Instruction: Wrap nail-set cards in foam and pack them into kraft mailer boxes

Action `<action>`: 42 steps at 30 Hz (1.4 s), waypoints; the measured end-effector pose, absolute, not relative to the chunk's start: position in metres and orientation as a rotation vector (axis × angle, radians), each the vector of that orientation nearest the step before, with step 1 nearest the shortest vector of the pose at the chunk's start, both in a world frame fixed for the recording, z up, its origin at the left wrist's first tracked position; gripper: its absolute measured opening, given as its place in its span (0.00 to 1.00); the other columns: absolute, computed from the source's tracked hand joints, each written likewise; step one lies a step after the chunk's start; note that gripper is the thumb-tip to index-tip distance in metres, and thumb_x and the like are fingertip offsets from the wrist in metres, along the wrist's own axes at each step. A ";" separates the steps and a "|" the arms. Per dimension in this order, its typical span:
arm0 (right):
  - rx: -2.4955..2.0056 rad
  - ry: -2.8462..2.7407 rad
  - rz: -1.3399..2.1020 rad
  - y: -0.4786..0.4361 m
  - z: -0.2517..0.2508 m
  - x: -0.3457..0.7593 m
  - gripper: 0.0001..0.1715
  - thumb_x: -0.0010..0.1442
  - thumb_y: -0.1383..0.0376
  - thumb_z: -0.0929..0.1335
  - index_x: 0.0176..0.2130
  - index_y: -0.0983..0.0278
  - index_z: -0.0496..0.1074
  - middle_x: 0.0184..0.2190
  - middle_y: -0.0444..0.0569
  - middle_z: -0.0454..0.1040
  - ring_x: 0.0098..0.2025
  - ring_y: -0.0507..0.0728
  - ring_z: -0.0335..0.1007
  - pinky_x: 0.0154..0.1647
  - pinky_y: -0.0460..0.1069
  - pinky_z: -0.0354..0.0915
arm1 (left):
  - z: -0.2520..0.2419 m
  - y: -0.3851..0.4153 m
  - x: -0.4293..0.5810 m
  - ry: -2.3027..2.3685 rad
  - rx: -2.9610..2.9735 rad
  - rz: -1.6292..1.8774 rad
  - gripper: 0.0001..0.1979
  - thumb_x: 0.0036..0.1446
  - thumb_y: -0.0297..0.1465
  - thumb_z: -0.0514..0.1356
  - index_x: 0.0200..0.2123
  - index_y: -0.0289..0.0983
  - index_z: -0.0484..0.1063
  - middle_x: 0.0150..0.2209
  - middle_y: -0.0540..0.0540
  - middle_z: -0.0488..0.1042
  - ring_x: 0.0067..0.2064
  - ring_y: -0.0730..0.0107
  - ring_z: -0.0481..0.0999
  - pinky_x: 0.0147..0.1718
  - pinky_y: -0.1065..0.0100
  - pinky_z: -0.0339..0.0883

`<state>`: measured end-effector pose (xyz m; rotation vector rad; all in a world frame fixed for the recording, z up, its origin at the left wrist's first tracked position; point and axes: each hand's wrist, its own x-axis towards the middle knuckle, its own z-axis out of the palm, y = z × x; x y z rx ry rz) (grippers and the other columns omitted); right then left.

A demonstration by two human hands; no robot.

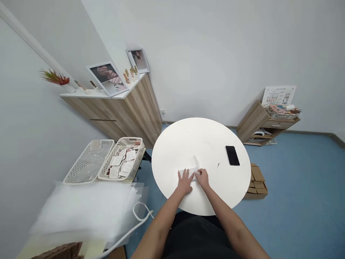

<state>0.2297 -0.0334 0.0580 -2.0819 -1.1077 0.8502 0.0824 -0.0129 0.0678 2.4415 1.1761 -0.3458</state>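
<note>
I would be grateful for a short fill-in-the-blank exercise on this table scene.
The left hand and right hand rest on a packet on a round table whose top is ____.
The black object lying flat on that table is a ____.
The floor around the table is ____.

Missing words: white; phone; blue.

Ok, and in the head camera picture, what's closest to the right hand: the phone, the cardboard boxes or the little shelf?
Starting from the right hand, in the head view:
1. Black phone, on the white table, to the right.
2. Cardboard boxes, on the floor, right of the table.
3. Little wooden shelf, by the far wall.
</note>
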 end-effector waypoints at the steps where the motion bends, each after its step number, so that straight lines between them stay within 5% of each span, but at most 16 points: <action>1: -2.056 -1.287 0.772 -0.038 0.059 0.228 0.09 0.56 0.64 0.63 0.37 0.63 0.71 0.41 0.54 0.73 0.46 0.60 0.68 0.50 0.54 0.65 | 0.068 -0.012 0.081 1.158 2.456 -0.343 0.43 0.49 0.35 0.61 0.68 0.42 0.48 0.71 0.35 0.39 0.70 0.41 0.33 0.60 0.31 0.21; 5: -1.918 -1.822 0.571 -0.059 0.063 0.230 0.14 0.59 0.68 0.60 0.43 0.64 0.70 0.50 0.56 0.68 0.54 0.61 0.61 0.55 0.56 0.61 | 0.067 -0.014 0.071 1.140 2.361 -0.248 0.39 0.50 0.31 0.58 0.66 0.43 0.52 0.71 0.39 0.39 0.71 0.46 0.35 0.62 0.33 0.30; 10: -1.809 -2.103 0.522 -0.067 0.070 0.237 0.18 0.58 0.69 0.60 0.48 0.66 0.68 0.63 0.58 0.57 0.65 0.63 0.50 0.63 0.59 0.53 | 0.056 -0.033 0.045 1.443 2.027 0.330 0.29 0.56 0.26 0.51 0.62 0.41 0.58 0.67 0.40 0.55 0.68 0.57 0.52 0.63 0.45 0.49; 13: -1.824 -2.234 0.602 -0.064 0.073 0.235 0.23 0.56 0.69 0.61 0.51 0.68 0.67 0.66 0.59 0.54 0.67 0.65 0.46 0.65 0.60 0.48 | 0.045 -0.047 0.035 1.770 1.426 0.576 0.22 0.58 0.30 0.52 0.57 0.36 0.62 0.56 0.35 0.68 0.57 0.56 0.70 0.55 0.52 0.65; 16: -1.861 -2.314 0.672 -0.062 0.076 0.233 0.28 0.55 0.70 0.62 0.55 0.70 0.64 0.68 0.62 0.49 0.69 0.67 0.42 0.67 0.62 0.42 | 0.037 -0.052 0.040 1.816 1.149 0.576 0.16 0.59 0.36 0.55 0.48 0.35 0.67 0.43 0.37 0.75 0.42 0.59 0.78 0.42 0.56 0.73; 20: -1.873 -2.332 0.741 -0.063 0.078 0.234 0.28 0.55 0.69 0.61 0.56 0.69 0.64 0.70 0.60 0.44 0.70 0.66 0.37 0.67 0.63 0.40 | 0.032 -0.042 0.062 1.758 1.074 0.621 0.10 0.61 0.37 0.54 0.39 0.38 0.70 0.34 0.44 0.77 0.36 0.65 0.79 0.35 0.64 0.73; 25: -1.865 -2.304 0.807 -0.063 0.081 0.236 0.27 0.53 0.69 0.62 0.54 0.69 0.64 0.70 0.61 0.42 0.71 0.66 0.36 0.67 0.64 0.41 | 0.035 -0.027 0.085 1.714 1.083 0.711 0.08 0.59 0.32 0.54 0.39 0.39 0.71 0.30 0.46 0.76 0.34 0.68 0.78 0.34 0.65 0.73; 34: -1.722 -2.280 0.955 -0.060 0.070 0.251 0.32 0.51 0.72 0.63 0.57 0.67 0.63 0.71 0.58 0.42 0.72 0.63 0.32 0.68 0.64 0.41 | 0.057 -0.027 0.108 1.537 1.452 0.763 0.06 0.54 0.29 0.54 0.29 0.39 0.71 0.34 0.48 0.70 0.38 0.67 0.73 0.44 0.61 0.70; 42: -1.680 -2.037 1.078 -0.054 0.060 0.255 0.31 0.50 0.74 0.61 0.54 0.64 0.67 0.68 0.55 0.52 0.71 0.60 0.39 0.68 0.62 0.43 | 0.051 -0.041 0.104 1.444 1.912 0.724 0.13 0.61 0.26 0.48 0.40 0.39 0.72 0.50 0.42 0.68 0.54 0.61 0.69 0.53 0.54 0.66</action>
